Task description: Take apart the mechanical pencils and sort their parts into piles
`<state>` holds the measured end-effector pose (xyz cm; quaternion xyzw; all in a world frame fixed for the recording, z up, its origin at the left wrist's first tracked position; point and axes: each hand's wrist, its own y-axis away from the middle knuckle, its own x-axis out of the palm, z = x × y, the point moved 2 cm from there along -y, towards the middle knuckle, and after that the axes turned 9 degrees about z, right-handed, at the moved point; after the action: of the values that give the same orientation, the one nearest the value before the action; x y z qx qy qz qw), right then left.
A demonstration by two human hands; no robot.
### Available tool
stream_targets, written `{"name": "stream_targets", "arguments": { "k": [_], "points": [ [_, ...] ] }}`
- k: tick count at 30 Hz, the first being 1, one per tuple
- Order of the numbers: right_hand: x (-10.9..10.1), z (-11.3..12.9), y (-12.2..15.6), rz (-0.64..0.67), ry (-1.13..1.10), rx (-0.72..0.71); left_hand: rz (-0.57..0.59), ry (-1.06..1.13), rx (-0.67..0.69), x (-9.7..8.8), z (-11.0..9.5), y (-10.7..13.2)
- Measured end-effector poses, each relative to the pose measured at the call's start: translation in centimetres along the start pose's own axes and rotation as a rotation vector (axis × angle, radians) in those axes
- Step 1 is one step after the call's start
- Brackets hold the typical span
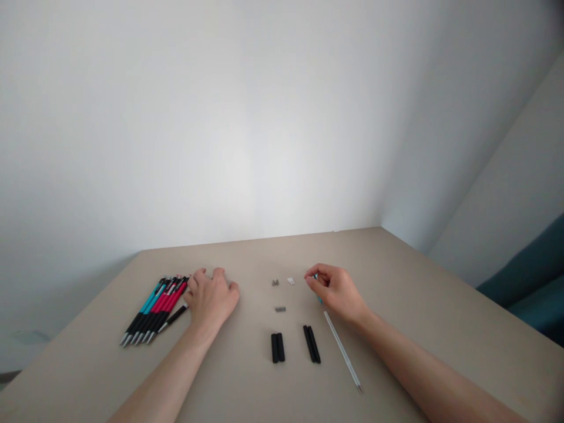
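My left hand [212, 298] lies palm down with fingers spread, just right of a row of ballpoint pens [156, 309] with light blue, red and black parts. One pen with a black grip [175, 318] lies at a slant, its upper end hidden under this hand. My right hand [337, 292] has thumb and forefinger pinched together; what they hold, if anything, is hidden. Light blue pieces [319, 299] show partly beneath it. To its left lie small white parts [291, 281] and two small grey metal cone tips [275, 282].
Small grey springs [280, 309] lie mid-table. Nearer are two thick black grips [278, 348], two thinner black tubes [312, 344] and white ink refills [343, 352]. The beige table [247, 388] meets a white wall [264, 117]; a teal cloth [529, 282] hangs at right.
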<state>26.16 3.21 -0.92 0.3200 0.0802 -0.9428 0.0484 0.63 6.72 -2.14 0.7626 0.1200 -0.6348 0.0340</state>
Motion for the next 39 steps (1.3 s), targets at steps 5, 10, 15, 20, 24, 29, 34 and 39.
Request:
{"name": "stream_targets", "arguments": {
  "k": [5,10,15,20,24,29,34,39],
  "points": [
    [0.0,0.1,0.0,0.0,0.01,-0.008,0.009,-0.045,0.04,0.3,0.1,-0.1],
    [0.1,0.0,0.0,0.007,-0.005,0.001,0.006,-0.117,0.155,0.2,0.9,-0.6],
    [0.2,-0.2,0.0,-0.001,0.004,-0.005,0.006,-0.117,0.264,0.3,1.6,-1.5],
    [0.1,-0.1,0.0,-0.005,0.004,-0.002,0.01,-0.081,0.283,0.4,1.6,-1.6],
    [0.1,0.0,0.0,-0.005,0.006,0.0,-0.053,0.054,0.326,-0.1,0.8,-1.1],
    [0.4,0.7,0.2,0.053,-0.002,-0.059,-0.133,0.364,0.616,-0.9,-0.8,0.2],
    [1.2,2.1,0.9,0.193,-0.026,-0.167,-0.094,0.6,1.076,-1.2,-2.3,2.6],
    [2.0,3.1,1.5,0.319,-0.016,-0.254,0.063,0.662,1.201,-1.0,-3.0,4.1]
  ]
}}
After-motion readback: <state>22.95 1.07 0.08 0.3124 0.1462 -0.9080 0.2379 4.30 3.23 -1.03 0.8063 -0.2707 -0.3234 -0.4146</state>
